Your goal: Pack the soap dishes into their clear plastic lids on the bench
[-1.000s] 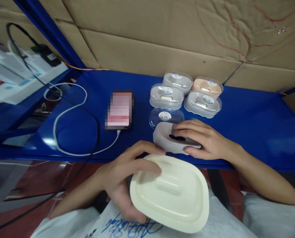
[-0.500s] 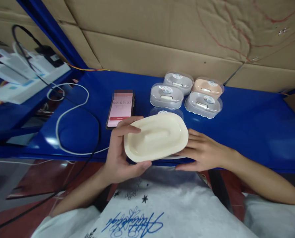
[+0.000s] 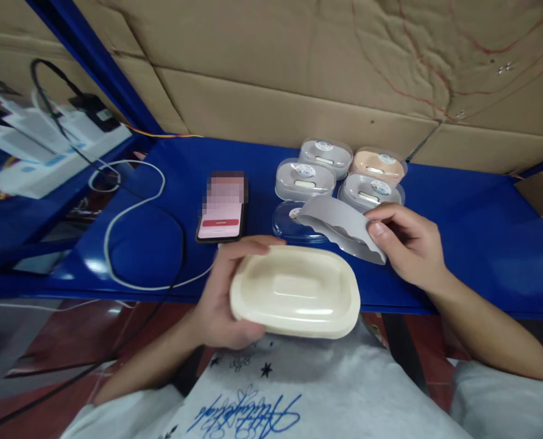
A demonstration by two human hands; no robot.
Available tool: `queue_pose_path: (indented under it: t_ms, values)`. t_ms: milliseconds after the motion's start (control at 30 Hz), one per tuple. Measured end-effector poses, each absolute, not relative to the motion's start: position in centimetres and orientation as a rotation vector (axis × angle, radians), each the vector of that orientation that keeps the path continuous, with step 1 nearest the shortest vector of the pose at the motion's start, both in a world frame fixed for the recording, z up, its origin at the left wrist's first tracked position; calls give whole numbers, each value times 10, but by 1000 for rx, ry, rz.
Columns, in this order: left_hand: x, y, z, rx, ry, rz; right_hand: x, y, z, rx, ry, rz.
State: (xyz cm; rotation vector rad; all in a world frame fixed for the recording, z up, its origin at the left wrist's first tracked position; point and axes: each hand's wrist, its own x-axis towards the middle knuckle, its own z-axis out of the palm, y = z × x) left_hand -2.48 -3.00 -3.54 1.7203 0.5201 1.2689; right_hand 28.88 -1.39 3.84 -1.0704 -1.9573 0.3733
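Note:
My left hand [image 3: 228,299] is closed on the near-left end of a cream oval soap dish [image 3: 294,292], fingers on its far rim and thumb on the near side. The dish is held over the table's front edge. Between the thumb and fingers of my right hand [image 3: 406,244] is a thin grey band with a wavy edge [image 3: 339,222], hanging out to the left. Behind the dish, a clear lid with a round sticker [image 3: 294,225] lies on the blue table, partly covered by the grey band.
Several soap boxes with clear lids [image 3: 305,180] stand grouped at the back, one of them peach [image 3: 378,164]. A phone [image 3: 220,210] lies left of them, beside a looped white cable [image 3: 111,244]. A power strip [image 3: 52,158] with plugs sits far left. Cardboard [image 3: 271,97] lines the back.
My right hand has come out from behind the dish, moving right and away with the grey band. The cream dish has shifted nearer to me and tilted.

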Motion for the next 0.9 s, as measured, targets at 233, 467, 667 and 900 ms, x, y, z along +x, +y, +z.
queue_pose_path:
  t_ms: [233, 467, 667, 900]
  values:
    - [-15, -31, -32, 1567, 697, 1031, 269, -27, 25, -610, -2338, 136]
    - [-14, -26, -32, 1402, 613, 1043, 263, -30, 15, -529, -2417, 61]
    - [-11, -26, -36, 1385, 579, 1063, 265, -28, 10, -526, -2459, 69]
    - [-15, -23, -37, 1419, 600, 1122, 265, -16, 7, -542, -2385, 183]
